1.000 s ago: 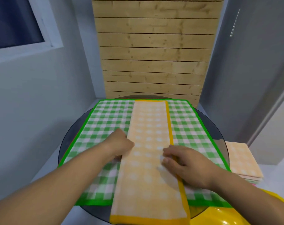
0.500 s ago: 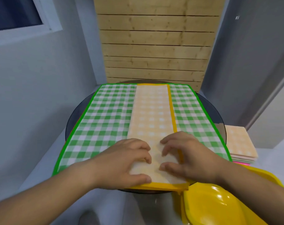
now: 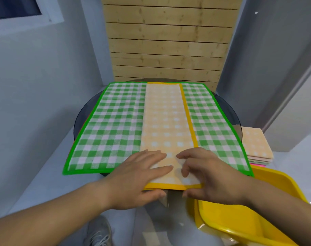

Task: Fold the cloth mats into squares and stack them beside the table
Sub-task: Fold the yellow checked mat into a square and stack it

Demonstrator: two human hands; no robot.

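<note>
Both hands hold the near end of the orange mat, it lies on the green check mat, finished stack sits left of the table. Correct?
No: the head view shows the finished stack right of the table, not left. The rest stands: left hand and right hand hold the near end of the orange mat, which lies on the green check mat.

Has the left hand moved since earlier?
Yes. The left hand slid toward the person along the orange mat, from the middle of the green mat to its near border.
</note>
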